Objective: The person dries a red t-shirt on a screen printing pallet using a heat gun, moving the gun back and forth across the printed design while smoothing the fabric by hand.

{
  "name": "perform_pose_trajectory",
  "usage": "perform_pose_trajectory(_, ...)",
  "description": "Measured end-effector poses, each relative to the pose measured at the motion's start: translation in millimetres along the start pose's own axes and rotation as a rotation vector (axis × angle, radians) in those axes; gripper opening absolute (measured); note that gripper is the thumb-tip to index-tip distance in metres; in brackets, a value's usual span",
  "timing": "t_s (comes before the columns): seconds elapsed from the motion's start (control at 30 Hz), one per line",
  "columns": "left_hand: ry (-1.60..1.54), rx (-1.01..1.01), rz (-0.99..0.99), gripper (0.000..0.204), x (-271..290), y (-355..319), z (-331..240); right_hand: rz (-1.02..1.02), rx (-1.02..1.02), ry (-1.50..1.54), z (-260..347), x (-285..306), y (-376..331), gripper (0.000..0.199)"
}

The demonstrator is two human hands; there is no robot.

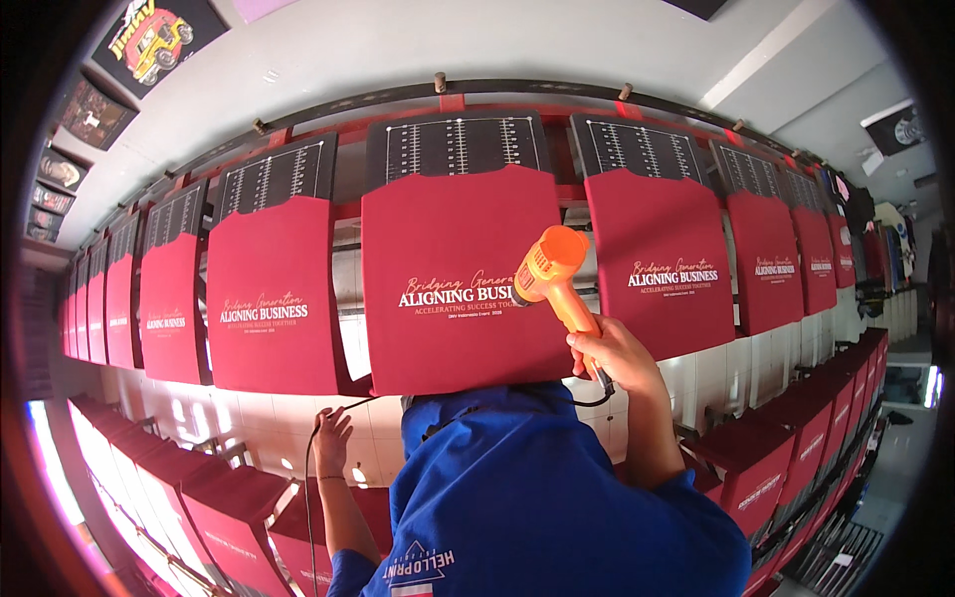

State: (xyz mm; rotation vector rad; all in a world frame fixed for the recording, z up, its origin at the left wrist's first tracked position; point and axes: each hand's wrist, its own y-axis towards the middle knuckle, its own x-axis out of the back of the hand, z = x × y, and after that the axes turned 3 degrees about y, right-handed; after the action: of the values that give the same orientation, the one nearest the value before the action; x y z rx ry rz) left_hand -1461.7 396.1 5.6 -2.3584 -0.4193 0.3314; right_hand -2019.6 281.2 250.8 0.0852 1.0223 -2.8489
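My right hand [615, 355] is wrapped round the handle of an orange heat gun [559, 261]. The gun's dark nozzle points left, over the white and gold print of a red T-shirt [448, 234] and covering the end of its lettering. That shirt is stretched over a dark board [453, 144] with white ruler marks along its far end. Lower left, my left hand [332, 443] is raised beside the board, its fingers curled at a thin black power cord [309, 497]. Part of the cord is hidden behind my blue shirt.
More boards with printed red shirts [269, 289] [662, 259] stand in a long row to both sides. A dark rail [343, 102] runs behind them. Another row of red shirts [239, 517] lies behind me. Dark printed pieces [159, 45] hang on the wall.
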Motion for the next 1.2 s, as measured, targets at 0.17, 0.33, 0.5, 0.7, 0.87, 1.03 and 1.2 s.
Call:
perform_pose_trajectory(0.17, -0.179, -0.083, -0.142, 0.04, 66.7, 64.0, -35.1, -0.087, 0.055, -0.012, -10.8, -21.8, 4.5, 0.02)
perform_pose_trajectory(0.33, -0.5, -0.204, -0.333, 0.049, 208.3, 91.1, -125.6, -0.145, 0.061, 0.042, -10.8, -44.2, 6.2, 0.02)
perform_pose_trajectory(0.5, -0.455, -0.217, -0.635, 0.066, 275.0, 108.5, -185.4, -0.169, 0.079, 0.098, -15.7, -51.2, 5.8, 0.019)
perform_pose_trajectory(0.7, -0.491, -0.109, -0.564, 0.067, 200.2, 150.2, -111.0, -0.148, 0.041, 0.083, -8.2, -56.8, 4.7, 0.022)
perform_pose_trajectory(0.87, -0.545, -0.07, -0.553, 0.053, 60.2, 125.2, -70.0, -0.144, 0.055, -0.01, -8.0, -57.8, 8.0, 0.022)
perform_pose_trajectory(1.03, -0.368, -0.092, -0.697, 0.063, -19.2, 103.8, -60.4, -0.101, 0.05, -0.055, -8.2, -45.6, 10.3, 0.021)
perform_pose_trajectory(1.2, -0.318, -0.052, -0.783, 0.062, -64.7, 98.7, -58.6, -0.023, 0.062, -0.05, -4.8, -31.3, 9.0, 0.021)
